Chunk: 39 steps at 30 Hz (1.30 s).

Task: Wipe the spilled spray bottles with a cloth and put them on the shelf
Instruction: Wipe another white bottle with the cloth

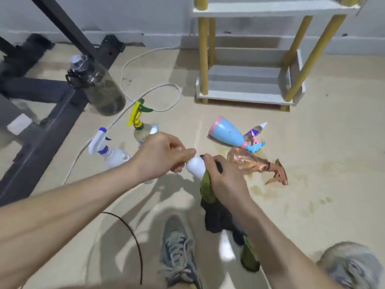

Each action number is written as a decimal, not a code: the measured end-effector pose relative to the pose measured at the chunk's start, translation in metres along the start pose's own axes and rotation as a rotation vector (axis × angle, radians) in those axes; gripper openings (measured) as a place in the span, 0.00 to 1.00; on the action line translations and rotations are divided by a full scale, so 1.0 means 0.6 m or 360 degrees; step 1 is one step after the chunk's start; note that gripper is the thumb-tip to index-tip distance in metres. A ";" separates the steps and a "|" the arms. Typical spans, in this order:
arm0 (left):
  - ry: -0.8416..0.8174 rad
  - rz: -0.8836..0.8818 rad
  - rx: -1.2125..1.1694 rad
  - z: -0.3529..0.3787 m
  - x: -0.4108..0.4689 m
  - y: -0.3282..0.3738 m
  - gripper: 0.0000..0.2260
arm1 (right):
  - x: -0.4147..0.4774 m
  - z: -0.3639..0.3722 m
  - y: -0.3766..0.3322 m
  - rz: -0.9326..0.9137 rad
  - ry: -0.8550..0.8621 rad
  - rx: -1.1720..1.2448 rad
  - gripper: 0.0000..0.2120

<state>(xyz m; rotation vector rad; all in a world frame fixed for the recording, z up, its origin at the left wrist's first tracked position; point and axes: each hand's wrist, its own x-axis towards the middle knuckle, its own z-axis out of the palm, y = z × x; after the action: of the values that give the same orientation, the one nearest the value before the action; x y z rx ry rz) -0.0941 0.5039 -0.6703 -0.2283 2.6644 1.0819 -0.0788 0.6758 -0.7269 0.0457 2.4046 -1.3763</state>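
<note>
One white bottle (pixel 195 166) is held in the air over the middle of the floor (pixel 312 142), slanting between two hands. It is plain, opaque and smooth. The left hand (pixel 162 156) is clenched round its upper end and hides the head. The right hand (pixel 226 178) grasps the one cloth (pixel 208 190), olive green and dark, which is bunched round the bottle's lower end and hangs down.

Five more bottles are on the floor beyond:
- toward the left, a white sprayer (pixel 104 147) with a blue trigger;
- also toward the left, a clear sprayer (pixel 139 122) with a yellow trigger;
- toward the right, a blue-and-pink sprayer (pixel 228 132);
- just beside that one, a small clear bottle (pixel 257 130);
- also toward the right, a copper sprayer (pixel 256 165), lying among yellowish wet stains (pixel 262 191).

One white shelf (pixel 245 94) with yellow posts stands at the floor's far edge, by the wall. One large clear jug (pixel 102 86) and one white cable (pixel 150 88) lie toward the far left corner. One grey shoe (pixel 179 247) is at the near edge.
</note>
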 end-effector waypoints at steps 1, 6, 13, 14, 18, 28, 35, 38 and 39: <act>0.0038 -0.0045 -0.0026 0.022 0.013 -0.024 0.15 | 0.008 0.028 0.025 -0.0061 0.0003 -0.0068 0.16; 0.0095 -0.0331 -0.0224 0.113 0.072 -0.125 0.19 | 0.032 0.144 0.111 -0.0288 -0.0096 -0.0352 0.35; 0.0204 -0.0376 -0.0160 0.175 0.089 -0.210 0.14 | 0.105 0.211 0.211 0.0036 -0.0159 -0.0295 0.23; 0.0217 -0.0369 -0.0178 0.174 0.087 -0.218 0.14 | 0.111 0.207 0.217 0.0042 -0.0084 -0.0375 0.21; 0.0237 -0.0474 -0.0275 0.176 0.070 -0.237 0.12 | 0.113 0.212 0.189 -0.0112 0.0003 -0.0354 0.30; 0.0322 -0.0464 -0.0319 0.196 0.017 -0.236 0.04 | 0.108 0.181 0.251 -0.0232 -0.0185 -0.0853 0.36; 0.0370 0.0162 -0.0052 0.211 -0.004 -0.262 0.06 | 0.084 0.191 0.149 -0.0235 -0.0289 0.0093 0.33; 0.0399 0.0223 0.0079 0.211 -0.012 -0.268 0.05 | 0.066 0.206 0.178 -0.0417 -0.0401 -0.0258 0.33; 0.0431 0.0258 0.0056 0.212 -0.016 -0.270 0.06 | 0.070 0.203 0.201 -0.0428 -0.0365 -0.0325 0.32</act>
<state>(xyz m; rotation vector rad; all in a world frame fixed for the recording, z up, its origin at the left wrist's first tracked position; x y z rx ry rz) -0.0237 0.4781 -0.8625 -0.1647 2.9846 1.1214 -0.0565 0.6305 -0.8960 -0.4781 2.4026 -1.1597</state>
